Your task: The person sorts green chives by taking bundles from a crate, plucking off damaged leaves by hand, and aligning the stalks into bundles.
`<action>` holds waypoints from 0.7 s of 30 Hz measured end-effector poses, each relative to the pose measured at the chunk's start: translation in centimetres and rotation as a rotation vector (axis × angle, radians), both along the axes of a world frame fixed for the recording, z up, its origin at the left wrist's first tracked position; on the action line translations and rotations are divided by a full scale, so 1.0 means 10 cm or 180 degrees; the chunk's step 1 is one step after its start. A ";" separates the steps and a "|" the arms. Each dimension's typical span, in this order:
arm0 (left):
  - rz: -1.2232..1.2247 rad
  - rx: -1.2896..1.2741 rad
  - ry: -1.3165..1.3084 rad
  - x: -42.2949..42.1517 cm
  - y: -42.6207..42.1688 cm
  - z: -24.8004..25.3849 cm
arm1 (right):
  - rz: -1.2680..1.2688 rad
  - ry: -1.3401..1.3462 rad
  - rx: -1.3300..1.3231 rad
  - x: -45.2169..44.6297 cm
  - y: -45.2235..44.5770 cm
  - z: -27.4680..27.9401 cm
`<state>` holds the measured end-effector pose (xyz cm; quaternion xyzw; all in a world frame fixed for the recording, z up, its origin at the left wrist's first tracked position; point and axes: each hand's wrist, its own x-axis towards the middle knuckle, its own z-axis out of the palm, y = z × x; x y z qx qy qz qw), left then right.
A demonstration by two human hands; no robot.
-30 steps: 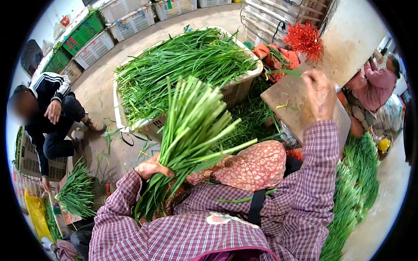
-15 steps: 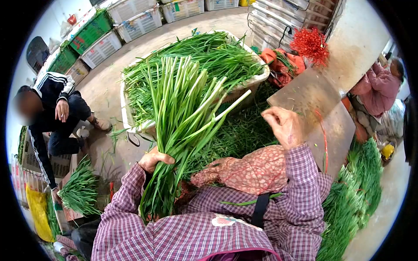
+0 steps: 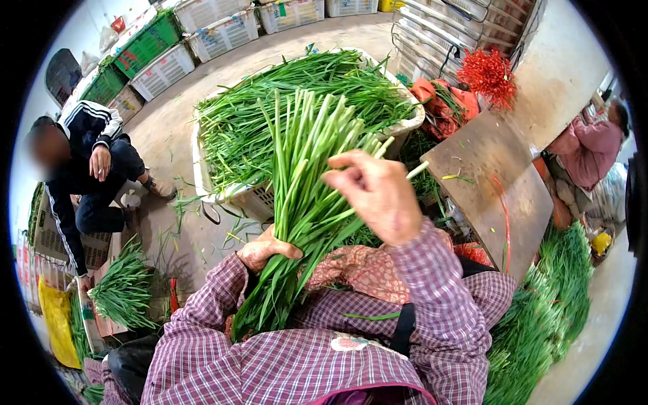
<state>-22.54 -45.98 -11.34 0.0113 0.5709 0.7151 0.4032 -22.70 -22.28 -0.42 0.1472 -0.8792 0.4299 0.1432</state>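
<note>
My left hand (image 3: 264, 250) is wrapped round the leafy lower part of a bunch of garlic chives (image 3: 304, 169). The pale stalk ends point up and away from me, and the green leaves hang down towards my lap. My right hand (image 3: 378, 196) is at the right side of the bunch, over the stalks. Its fingers are bent, with a gap between thumb and forefinger, and the tips are close to the stalks. Behind the bunch, a white basket (image 3: 198, 158) is heaped with loose garlic chives (image 3: 250, 108).
A brown board (image 3: 493, 162) with leaf scraps and a red tie lies at my right, beside red ties (image 3: 486, 77). Chive bundles (image 3: 540, 310) are piled below it. Crates (image 3: 223, 40) line the back. One person (image 3: 94, 169) crouches left; another (image 3: 587, 145) sits far right.
My right hand has moved left from near the board to the stalks. The bunch has shifted slightly right with my left hand. A yellowish-green scrap now lies on the board.
</note>
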 end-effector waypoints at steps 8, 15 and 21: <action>-0.0345 -0.0017 0.0027 0.09 0.08 0.06 | 0.0091 0.0233 -0.0467 -0.13 -0.23 -0.22; -0.0377 0.0210 0.0132 0.11 0.12 0.18 | -0.0013 0.0357 -0.0370 -0.20 -0.17 -0.06; -0.0549 0.0269 0.0161 0.16 0.11 0.23 | -0.0139 0.0517 -0.0320 -0.23 -0.10 0.01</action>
